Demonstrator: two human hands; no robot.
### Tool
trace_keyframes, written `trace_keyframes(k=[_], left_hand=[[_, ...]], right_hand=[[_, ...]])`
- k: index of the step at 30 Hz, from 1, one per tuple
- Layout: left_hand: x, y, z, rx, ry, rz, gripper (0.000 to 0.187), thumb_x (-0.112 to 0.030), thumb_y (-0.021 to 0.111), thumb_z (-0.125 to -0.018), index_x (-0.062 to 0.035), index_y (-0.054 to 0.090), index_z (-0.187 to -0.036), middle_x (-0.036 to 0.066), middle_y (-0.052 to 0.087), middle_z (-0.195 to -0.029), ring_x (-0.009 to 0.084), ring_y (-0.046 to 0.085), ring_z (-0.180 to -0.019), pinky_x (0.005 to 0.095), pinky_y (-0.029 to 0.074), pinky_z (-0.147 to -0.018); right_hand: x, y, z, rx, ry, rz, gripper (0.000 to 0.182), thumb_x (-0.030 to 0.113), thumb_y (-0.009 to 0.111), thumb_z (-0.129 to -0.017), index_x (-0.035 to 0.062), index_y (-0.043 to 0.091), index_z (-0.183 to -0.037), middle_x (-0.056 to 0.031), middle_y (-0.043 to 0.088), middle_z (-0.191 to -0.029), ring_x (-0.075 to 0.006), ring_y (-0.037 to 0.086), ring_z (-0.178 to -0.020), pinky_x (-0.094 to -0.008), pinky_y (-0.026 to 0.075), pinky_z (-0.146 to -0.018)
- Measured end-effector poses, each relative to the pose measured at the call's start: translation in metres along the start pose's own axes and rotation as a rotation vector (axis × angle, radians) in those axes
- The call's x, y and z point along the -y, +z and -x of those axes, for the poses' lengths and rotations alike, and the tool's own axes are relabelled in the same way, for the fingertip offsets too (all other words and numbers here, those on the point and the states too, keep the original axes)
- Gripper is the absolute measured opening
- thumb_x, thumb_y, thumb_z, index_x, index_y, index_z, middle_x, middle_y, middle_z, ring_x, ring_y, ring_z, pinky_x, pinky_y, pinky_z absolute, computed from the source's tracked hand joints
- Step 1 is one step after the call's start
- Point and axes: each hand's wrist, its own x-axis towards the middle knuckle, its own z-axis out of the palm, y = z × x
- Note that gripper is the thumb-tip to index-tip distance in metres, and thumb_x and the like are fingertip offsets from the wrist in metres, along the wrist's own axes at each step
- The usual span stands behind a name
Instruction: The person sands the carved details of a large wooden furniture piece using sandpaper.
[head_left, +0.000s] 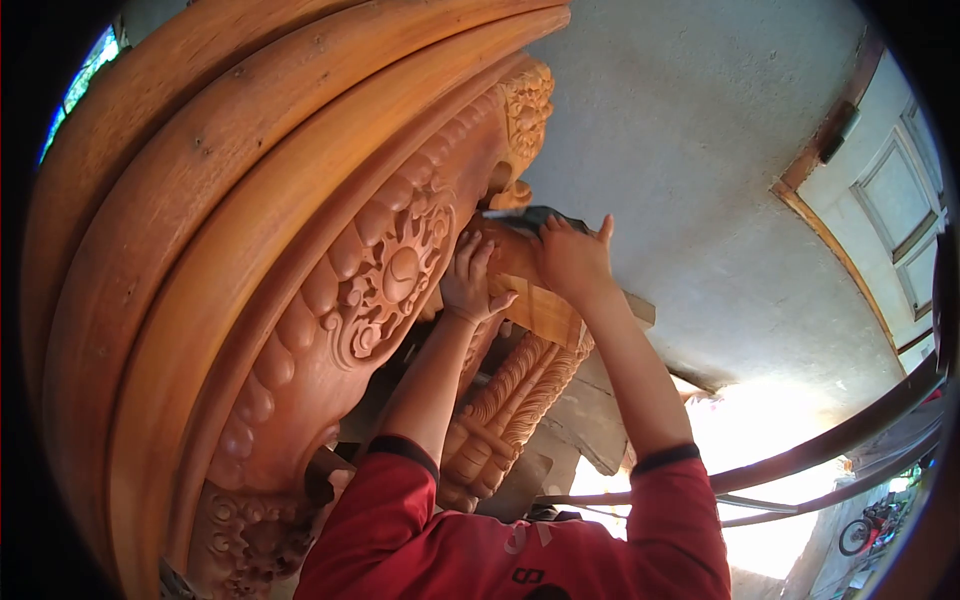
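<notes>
My left hand (pixel 472 280) rests on the side of a brown wooden piece (pixel 512 253), fingers spread and thumb out, beside the carved wooden panel (pixel 400 275). To its right, my right hand (pixel 577 258) is bent over a dark, blurred object (pixel 535 216) on top of that piece; its thumb or a finger points up. The dark object's exact shape is smeared by motion. Below both hands, a lighter wooden block (pixel 543 310) meets a carved wooden post (pixel 515 400).
Thick curved wooden mouldings (pixel 200 215) fill the left. A grey wall (pixel 700 180) stands behind, with a white door (pixel 890 200) at right. A dark curved bar (pixel 830 437) crosses the lower right; a motorcycle (pixel 858 535) shows beyond.
</notes>
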Motion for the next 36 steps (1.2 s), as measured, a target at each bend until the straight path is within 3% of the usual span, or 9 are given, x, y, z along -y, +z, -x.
trace_keyframes(k=[1, 5, 8, 16, 19, 23, 25, 31, 36], left_hand=[[0.0, -0.001, -0.001, 0.006, 0.001, -0.003, 0.08, -0.071, 0.038, -0.074, -0.0077, 0.042, -0.123, 0.017, 0.042, -0.125, 0.0358, 0.041, -0.117, 0.0466, 0.033, -0.098], [-0.002, -0.002, 0.001, 0.015, 0.001, 0.002, 0.08, -0.071, 0.037, -0.074, -0.0081, 0.042, -0.123, 0.016, 0.042, -0.125, 0.0352, 0.04, -0.117, 0.0463, 0.033, -0.098], [-0.001, 0.001, -0.002, -0.025, 0.001, 0.018, 0.081, -0.072, 0.038, -0.074, -0.0085, 0.041, -0.124, 0.015, 0.042, -0.125, 0.0347, 0.04, -0.117, 0.046, 0.034, -0.098], [-0.005, 0.001, -0.003, -0.067, -0.021, -0.017, 0.079, -0.073, 0.028, -0.076, -0.0074, 0.047, -0.117, 0.013, 0.047, -0.119, 0.0329, 0.044, -0.112, 0.0454, 0.031, -0.093], [-0.001, 0.001, 0.001, 0.012, -0.033, -0.014, 0.081, -0.072, 0.041, -0.071, -0.0086, 0.043, -0.122, 0.014, 0.042, -0.124, 0.0353, 0.042, -0.114, 0.0455, 0.035, -0.095], [-0.002, 0.001, -0.001, -0.031, 0.0, -0.024, 0.081, -0.073, 0.038, -0.073, -0.0061, 0.045, -0.119, 0.015, 0.043, -0.123, 0.0355, 0.044, -0.112, 0.0456, 0.037, -0.094], [0.0, 0.003, -0.002, -0.051, 0.005, 0.0, 0.081, -0.073, 0.038, -0.073, -0.0061, 0.045, -0.119, 0.016, 0.043, -0.123, 0.0357, 0.045, -0.111, 0.0456, 0.038, -0.093], [-0.001, 0.004, -0.001, -0.083, 0.008, 0.007, 0.08, -0.073, 0.038, -0.073, -0.0065, 0.046, -0.118, 0.015, 0.044, -0.121, 0.0355, 0.047, -0.108, 0.0456, 0.04, -0.091], [0.001, 0.008, 0.002, -0.123, -0.007, 0.017, 0.079, -0.073, 0.029, -0.077, -0.0064, 0.051, -0.113, 0.012, 0.048, -0.116, 0.0327, 0.047, -0.105, 0.0449, 0.032, -0.092]], right_hand=[[0.001, -0.002, -0.007, 0.108, 0.047, 0.014, 0.031, 0.026, 0.041, -0.091, 0.0083, 0.057, -0.112, -0.0059, 0.05, -0.126, -0.0175, 0.051, -0.113, -0.0666, 0.013, -0.099], [0.001, 0.004, 0.021, 0.05, 0.031, 0.038, 0.031, 0.025, 0.041, -0.091, 0.009, 0.055, -0.114, -0.0063, 0.048, -0.128, -0.0174, 0.049, -0.115, -0.068, 0.013, -0.098], [-0.01, 0.004, 0.063, -0.205, -0.029, -0.071, 0.026, 0.021, 0.046, -0.087, 0.0048, 0.06, -0.102, -0.0077, 0.053, -0.123, -0.0173, 0.048, -0.116, -0.0699, 0.013, -0.096], [0.006, -0.005, 0.002, 0.086, 0.03, -0.074, 0.031, 0.025, 0.041, -0.091, 0.0086, 0.054, -0.114, -0.0051, 0.046, -0.13, -0.0179, 0.045, -0.119, -0.0704, 0.014, -0.095], [0.006, 0.01, 0.008, 0.036, -0.012, 0.032, 0.032, 0.026, 0.039, -0.091, 0.0088, 0.053, -0.115, -0.0045, 0.045, -0.131, -0.0184, 0.044, -0.12, -0.0702, 0.015, -0.095], [-0.001, -0.013, 0.065, -0.068, -0.057, -0.096, 0.032, 0.025, 0.04, -0.091, 0.0064, 0.057, -0.111, -0.0045, 0.047, -0.129, -0.0153, 0.043, -0.12, -0.0711, 0.015, -0.095], [-0.001, -0.017, 0.064, 0.025, -0.037, -0.068, 0.033, 0.026, 0.04, -0.091, 0.0066, 0.055, -0.113, -0.0032, 0.047, -0.129, -0.0153, 0.043, -0.12, -0.0705, 0.015, -0.095], [0.017, 0.003, -0.02, 0.196, -0.006, -0.026, 0.034, 0.027, 0.038, -0.092, 0.0095, 0.052, -0.118, -0.0047, 0.044, -0.132, -0.018, 0.043, -0.121, -0.0666, 0.016, -0.098], [0.007, 0.019, 0.034, -0.056, -0.083, 0.035, 0.035, 0.029, 0.039, -0.092, 0.0097, 0.052, -0.119, -0.0033, 0.044, -0.132, -0.0176, 0.044, -0.12, -0.064, 0.015, -0.1]])
